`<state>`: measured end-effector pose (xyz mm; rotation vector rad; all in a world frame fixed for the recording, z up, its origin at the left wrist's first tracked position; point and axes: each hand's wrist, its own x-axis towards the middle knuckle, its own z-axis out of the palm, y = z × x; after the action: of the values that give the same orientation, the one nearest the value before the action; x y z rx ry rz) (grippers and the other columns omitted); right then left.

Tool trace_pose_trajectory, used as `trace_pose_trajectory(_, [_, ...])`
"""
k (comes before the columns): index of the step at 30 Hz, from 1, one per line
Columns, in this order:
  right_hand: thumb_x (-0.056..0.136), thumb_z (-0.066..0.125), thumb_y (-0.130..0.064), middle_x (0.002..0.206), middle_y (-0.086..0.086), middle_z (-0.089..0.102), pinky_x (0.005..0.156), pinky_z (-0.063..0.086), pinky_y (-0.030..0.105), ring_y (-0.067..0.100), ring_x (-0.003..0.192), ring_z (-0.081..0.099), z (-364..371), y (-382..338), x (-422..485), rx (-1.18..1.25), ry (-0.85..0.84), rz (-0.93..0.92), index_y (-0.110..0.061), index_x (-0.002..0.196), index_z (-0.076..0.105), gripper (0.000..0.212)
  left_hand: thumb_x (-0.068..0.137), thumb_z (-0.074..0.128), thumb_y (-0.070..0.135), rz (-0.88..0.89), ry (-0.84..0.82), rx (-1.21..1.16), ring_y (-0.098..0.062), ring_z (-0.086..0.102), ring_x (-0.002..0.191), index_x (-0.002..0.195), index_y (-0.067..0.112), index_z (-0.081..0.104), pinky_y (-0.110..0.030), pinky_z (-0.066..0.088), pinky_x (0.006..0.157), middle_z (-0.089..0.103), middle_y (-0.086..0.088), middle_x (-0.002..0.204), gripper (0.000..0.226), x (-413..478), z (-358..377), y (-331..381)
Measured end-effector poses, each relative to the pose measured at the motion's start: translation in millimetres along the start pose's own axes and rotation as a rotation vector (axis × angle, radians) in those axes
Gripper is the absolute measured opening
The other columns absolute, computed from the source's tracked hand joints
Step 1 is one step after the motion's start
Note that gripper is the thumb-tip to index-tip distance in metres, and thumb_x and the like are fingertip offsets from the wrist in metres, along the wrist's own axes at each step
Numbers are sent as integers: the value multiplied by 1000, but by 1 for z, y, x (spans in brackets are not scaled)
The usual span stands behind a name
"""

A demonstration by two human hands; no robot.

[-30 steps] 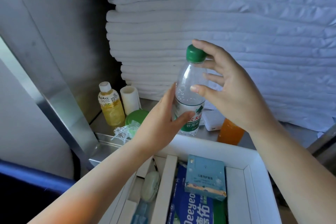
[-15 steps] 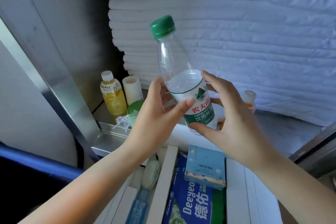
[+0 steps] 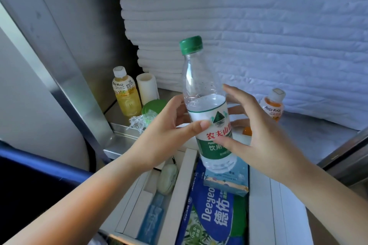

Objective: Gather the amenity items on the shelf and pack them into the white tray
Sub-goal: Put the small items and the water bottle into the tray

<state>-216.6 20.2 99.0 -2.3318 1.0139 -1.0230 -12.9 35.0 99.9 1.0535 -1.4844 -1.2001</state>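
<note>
Bottle (image 3: 207, 105): clear water bottle, green cap (image 3: 191, 44), partly full. It is in the air over the far end of the tray (image 3: 278, 205), nearly upright, cap tipped a bit left, base just above the blue box (image 3: 227, 185).

Left hand (image 3: 165, 133) grips it mid-body: thumb across the label front, fingers curled behind. Right hand (image 3: 258, 133) has its thumb on the lower label and its fingers spread wide round the far side; can't tell how firmly those touch.

The tray is white with dividers. Middle bay: blue box lying on a blue-green Deeyeo pack (image 3: 211, 219). Left bay: pale oval item (image 3: 167, 178) and a blue sachet (image 3: 151, 219).

Metal shelf (image 3: 318, 141) behind the tray. Left corner: yellow drink (image 3: 126, 93), white roll (image 3: 147, 88), green lid (image 3: 154, 105), crumpled clear wrap (image 3: 139, 121). Right, behind the right hand: orange drink (image 3: 273, 105), upright. Folded white towels (image 3: 239, 26) are stacked high along the back.
</note>
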Motion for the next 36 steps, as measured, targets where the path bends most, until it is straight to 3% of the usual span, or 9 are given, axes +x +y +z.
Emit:
trace_pose_trajectory(3, [76, 65, -50, 139, -25, 38, 97, 43, 21, -4, 122, 46, 1, 4, -1, 3, -18, 8, -46, 144, 17, 83, 75, 70, 35, 1, -57, 51, -15, 59, 114, 130, 17, 45, -43, 48, 95, 63, 2, 122, 63, -1, -4, 0])
trace_pose_trajectory(8, [78, 62, -49, 140, -23, 36, 98, 42, 18, -9, 122, 43, 4, 8, -1, -53, -31, -28, -41, 145, 16, 82, 77, 69, 33, -5, -89, 64, -15, 58, 114, 130, 20, 44, -42, 48, 96, 62, 4, 123, 60, -1, -7, -3])
trace_pose_trajectory(11, [82, 62, -43, 147, -11, 28, 108, 31, 18, 0, 135, 31, -8, 7, 3, -210, 52, -184, -25, 146, 24, 77, 82, 67, 32, -8, -199, 110, -14, 58, 114, 131, 21, 45, -36, 49, 95, 62, 5, 123, 54, 2, -13, -1])
trace_pose_trajectory(16, [80, 71, -27, 153, 9, 22, 116, 16, 44, 27, 144, 16, -27, 9, 4, -719, 7, -532, -19, 143, 34, 74, 87, 62, 33, -59, -446, 329, -8, 57, 115, 134, 28, 44, -34, 48, 96, 61, 11, 124, 51, 14, -25, 4])
trace_pose_trajectory(22, [87, 67, -13, 136, 11, 52, 109, 33, 45, 29, 125, 47, -22, 13, -6, -905, -114, -644, -15, 135, 50, 51, 90, 59, 34, -194, -722, 465, 4, 51, 117, 133, 44, 39, -19, 41, 99, 55, 23, 128, 49, 26, -26, -1])
trace_pose_trajectory(26, [81, 64, -50, 110, 7, 64, 75, 51, 39, 27, 92, 59, -20, 11, -11, -935, -157, -526, -13, 121, 61, 55, 87, 57, 39, -306, -700, 436, 3, 48, 120, 145, 36, 26, -26, 42, 102, 50, 16, 134, 66, 31, -28, -10])
trace_pose_trajectory(29, [74, 63, -59, 94, 3, 63, 65, 50, 37, 25, 81, 58, -15, 13, -18, -895, -199, -352, -13, 110, 65, 59, 77, 65, 45, -313, -667, 448, 11, 47, 115, 146, 37, 20, -15, 42, 97, 45, 23, 134, 82, 28, -34, -15])
trace_pose_trajectory(32, [79, 48, -65, 81, -1, 60, 58, 47, 32, 21, 74, 57, -8, 19, -23, -889, -200, -236, -15, 95, 67, 57, 69, 76, 51, -245, -654, 649, 18, 40, 112, 143, 45, 12, 0, 36, 86, 39, 31, 132, 98, 17, -33, -24])
trace_pose_trajectory(36, [77, 43, -70, 73, -5, 59, 50, 36, 23, 16, 69, 58, 1, 19, -24, -844, -225, -110, -17, 83, 65, 58, 71, 74, 45, 15, -548, 1003, 7, 33, 117, 142, 36, 16, -8, 29, 94, 35, 19, 138, 92, 9, -14, -46])
